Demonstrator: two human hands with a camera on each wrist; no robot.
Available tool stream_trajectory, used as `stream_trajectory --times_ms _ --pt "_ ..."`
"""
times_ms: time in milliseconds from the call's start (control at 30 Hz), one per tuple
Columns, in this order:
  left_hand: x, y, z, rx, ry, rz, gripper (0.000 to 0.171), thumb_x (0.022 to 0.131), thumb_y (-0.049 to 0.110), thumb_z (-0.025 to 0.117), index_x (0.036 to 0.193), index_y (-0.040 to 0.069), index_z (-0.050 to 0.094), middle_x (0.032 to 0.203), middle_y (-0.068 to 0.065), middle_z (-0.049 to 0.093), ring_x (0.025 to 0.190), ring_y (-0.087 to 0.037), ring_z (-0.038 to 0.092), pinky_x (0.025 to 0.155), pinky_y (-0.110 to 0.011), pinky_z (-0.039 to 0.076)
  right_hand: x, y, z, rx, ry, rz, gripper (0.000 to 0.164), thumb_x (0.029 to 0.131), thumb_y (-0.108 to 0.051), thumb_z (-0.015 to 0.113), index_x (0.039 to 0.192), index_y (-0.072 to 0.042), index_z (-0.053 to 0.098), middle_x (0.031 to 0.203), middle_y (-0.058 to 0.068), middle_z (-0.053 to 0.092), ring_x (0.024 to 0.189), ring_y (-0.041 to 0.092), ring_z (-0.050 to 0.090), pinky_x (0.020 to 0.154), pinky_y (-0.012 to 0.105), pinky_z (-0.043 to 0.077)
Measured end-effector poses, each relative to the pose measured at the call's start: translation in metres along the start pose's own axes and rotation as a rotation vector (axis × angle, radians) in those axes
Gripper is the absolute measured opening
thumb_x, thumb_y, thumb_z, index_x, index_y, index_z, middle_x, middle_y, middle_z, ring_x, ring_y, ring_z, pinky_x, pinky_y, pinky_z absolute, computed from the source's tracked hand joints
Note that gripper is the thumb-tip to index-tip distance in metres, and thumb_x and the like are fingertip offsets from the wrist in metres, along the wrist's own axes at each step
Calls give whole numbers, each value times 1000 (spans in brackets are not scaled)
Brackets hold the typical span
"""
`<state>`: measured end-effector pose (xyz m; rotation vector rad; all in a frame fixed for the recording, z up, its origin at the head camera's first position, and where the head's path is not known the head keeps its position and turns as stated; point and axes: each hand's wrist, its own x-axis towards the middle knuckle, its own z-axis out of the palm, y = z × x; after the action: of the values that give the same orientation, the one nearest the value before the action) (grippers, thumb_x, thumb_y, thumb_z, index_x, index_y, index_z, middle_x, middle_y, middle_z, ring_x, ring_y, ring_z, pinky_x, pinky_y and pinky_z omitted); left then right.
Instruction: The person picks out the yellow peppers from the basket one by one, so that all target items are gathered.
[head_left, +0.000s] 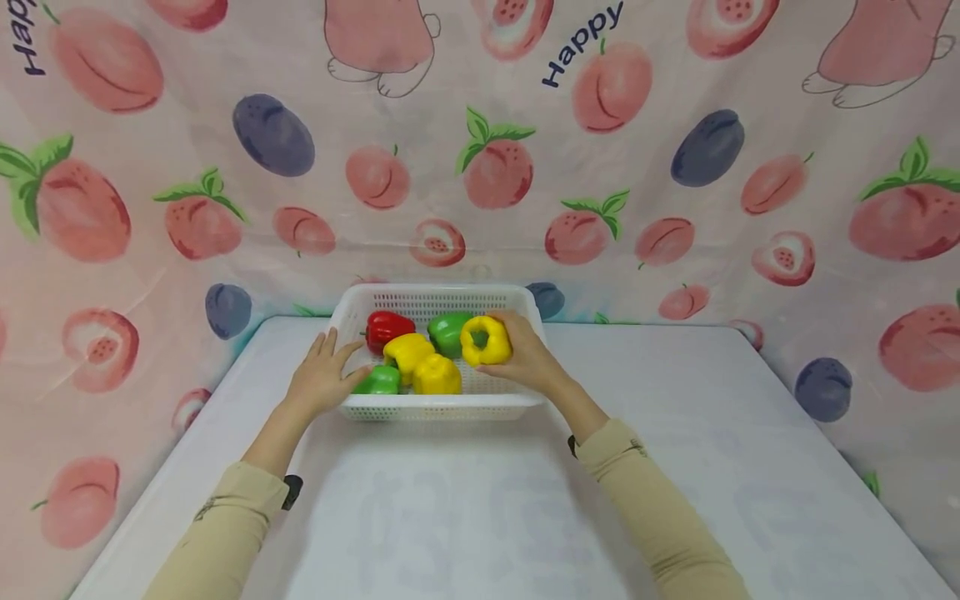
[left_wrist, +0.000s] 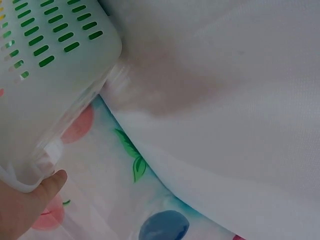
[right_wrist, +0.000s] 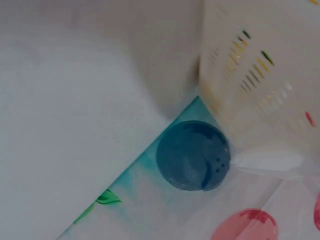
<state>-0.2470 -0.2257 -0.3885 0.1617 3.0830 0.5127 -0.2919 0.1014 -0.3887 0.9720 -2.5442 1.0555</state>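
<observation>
Right hand (head_left: 525, 354) pinching yellow pepper (head_left: 497, 347), three o'clock in basket (head_left: 442, 401); left hand (head_left: 324, 377) spread, nine o'clock. Pepper likely light, firm, slick: cup sides.

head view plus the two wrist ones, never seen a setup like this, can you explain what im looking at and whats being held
There is no robot here, just a person's two bare hands. The widest picture comes from a camera worn on the head, looking forward and down; the other two come from a camera on each wrist. On a smooth white tabletop stands a white perforated plastic basket. In it lie a red bell pepper, a green bell pepper toward the back, another green bell pepper at the front left, and two yellow bell peppers near the middle. The right hand holds one more yellow bell pepper. The left hand is at the basket's left rim and holds no pepper. Behind hangs a pale fruit-printed cloth.
</observation>
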Motion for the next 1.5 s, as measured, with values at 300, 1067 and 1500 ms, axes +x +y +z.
stream_trajectory --times_ms 300,1067,1500 --pt "0 2 0 -1 9 -1 69 94 46 46 147 6 28 154 -30 7 141 -51 6 108 -68 16 -10 -21 -10 -83 83 -82 78 71 -23 83 133 -4 41 129 11 50 117 26 49 104 44 43" --pt "5 -2 -2 -28 45 -8 69 93 34 50 141 -11 29 148 -37 19 138 -52 16 110 -64 20 -57 -47 -44 -206 210 -120 77 66 -20 86 131 -8 46 123 15 52 113 31 47 96 48 49" --pt "8 -9 2 -75 73 14 68 95 30 49 145 -7 23 150 -34 18 137 -52 16 106 -67 24 -78 -34 -58 -229 281 -61 70 68 -22 85 127 -10 50 116 16 50 107 31 47 88 50 52"
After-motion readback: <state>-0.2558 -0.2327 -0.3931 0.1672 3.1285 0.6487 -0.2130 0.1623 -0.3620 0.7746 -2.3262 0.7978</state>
